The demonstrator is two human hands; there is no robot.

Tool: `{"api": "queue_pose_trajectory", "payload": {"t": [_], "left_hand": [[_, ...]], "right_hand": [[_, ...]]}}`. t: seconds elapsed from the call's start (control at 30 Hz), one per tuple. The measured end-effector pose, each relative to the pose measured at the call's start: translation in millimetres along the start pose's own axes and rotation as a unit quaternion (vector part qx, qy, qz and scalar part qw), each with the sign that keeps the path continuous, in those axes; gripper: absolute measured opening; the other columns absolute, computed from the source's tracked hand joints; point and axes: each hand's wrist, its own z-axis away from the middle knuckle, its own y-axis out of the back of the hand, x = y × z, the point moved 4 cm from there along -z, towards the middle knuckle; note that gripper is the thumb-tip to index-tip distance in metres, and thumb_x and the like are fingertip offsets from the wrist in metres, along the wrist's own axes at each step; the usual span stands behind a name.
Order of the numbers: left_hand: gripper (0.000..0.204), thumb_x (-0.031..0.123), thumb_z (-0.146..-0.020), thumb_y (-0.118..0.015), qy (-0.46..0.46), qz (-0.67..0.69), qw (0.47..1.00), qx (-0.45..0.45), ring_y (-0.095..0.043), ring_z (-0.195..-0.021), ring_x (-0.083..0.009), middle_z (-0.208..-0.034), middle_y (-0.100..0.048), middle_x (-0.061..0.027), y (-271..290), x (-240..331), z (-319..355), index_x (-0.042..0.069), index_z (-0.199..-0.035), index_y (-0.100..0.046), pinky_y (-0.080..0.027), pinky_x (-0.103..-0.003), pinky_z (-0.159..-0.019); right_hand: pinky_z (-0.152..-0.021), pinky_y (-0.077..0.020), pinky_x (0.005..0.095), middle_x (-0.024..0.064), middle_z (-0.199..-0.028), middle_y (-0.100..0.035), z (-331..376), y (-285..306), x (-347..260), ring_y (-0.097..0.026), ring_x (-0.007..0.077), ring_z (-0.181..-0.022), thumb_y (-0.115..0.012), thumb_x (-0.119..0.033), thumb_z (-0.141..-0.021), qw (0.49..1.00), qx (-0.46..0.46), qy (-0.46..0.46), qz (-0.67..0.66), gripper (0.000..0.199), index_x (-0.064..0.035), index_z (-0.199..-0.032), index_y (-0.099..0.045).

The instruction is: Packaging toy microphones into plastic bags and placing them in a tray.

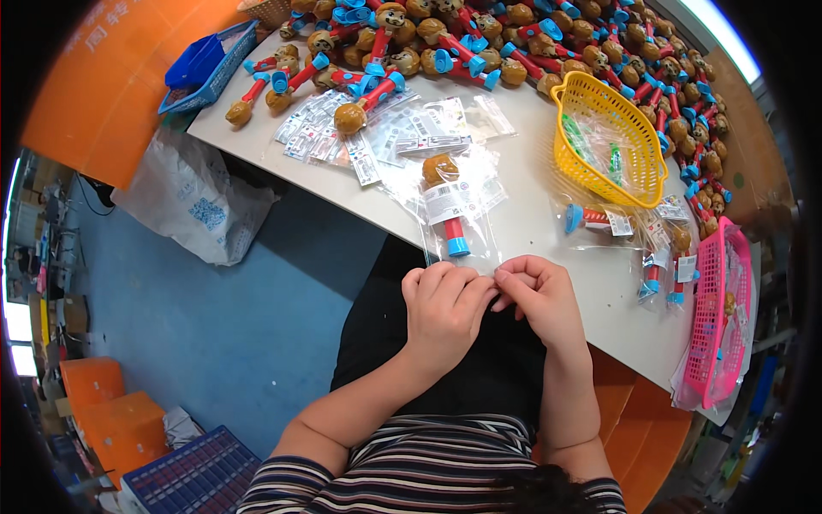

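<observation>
Striped dark-and-white shirt (pixel 437 467) at bottom, cut off by the lower edge. Left hand (pixel 447 308) curled at the near edge of a clear plastic bag (pixel 435 246) — thumb hidden, grip can't be told. Right hand (pixel 545 300): fingers (pixel 516 285) pinched narrow on the bag's near corner. Bag lies on the white worktop (pixel 591 295), holding a brown-headed toy with red stem and blue base (pixel 455 230); white printed label (pixel 445 203) covers its middle, print too small to read. Orange box (pixel 94 77) — white characters, cut off upper left.
</observation>
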Motion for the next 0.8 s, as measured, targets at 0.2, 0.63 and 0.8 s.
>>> {"api": "queue_pose_trajectory", "payload": {"t": [0.2,0.63,0.8], "left_hand": [[0.015,0.01,-0.073,-0.073,-0.016,0.008,1.0,-0.014,-0.054,-0.087,-0.0209,-0.086,-0.06,-0.0008,-3.3,-2.1,1.9,0.009,-0.086,-0.065,-0.034,-0.037,-0.079],[0.018,0.008,-0.069,-0.074,0.008,0.123,0.99,-0.065,-0.055,-0.085,-0.0219,-0.084,-0.059,-0.0008,24.9,-23.2,3.8,0.011,-0.08,-0.059,-0.033,-0.037,-0.082],[0.018,0.013,-0.069,-0.077,0.033,0.078,0.994,-0.066,-0.055,-0.088,-0.0203,-0.084,-0.06,0.0012,29.2,-8.7,-9.9,0.012,-0.083,-0.066,-0.031,-0.038,-0.085]], "right_hand": [[-0.045,-0.0385,0.0166,0.0053,-0.074,-0.068,-0.1,-1.8,1.6,-0.064,0.0082,-0.059,-0.061,-0.012,-0.091,1.0,-0.005,-0.008,-0.011,0.014,0.0017,-0.093,-0.063],[-0.044,-0.0396,0.017,0.0102,-0.085,-0.072,-6.4,1.8,4.1,-0.064,0.0081,-0.06,-0.058,-0.014,-0.093,1.0,-0.009,-0.018,-0.014,0.016,0.0011,-0.091,-0.062],[-0.044,-0.0391,0.0164,0.0077,-0.081,-0.071,-4.6,0.8,-0.4,-0.065,0.0086,-0.06,-0.059,-0.015,-0.092,0.999,-0.027,-0.026,-0.002,0.016,0.0008,-0.092,-0.063]]}}
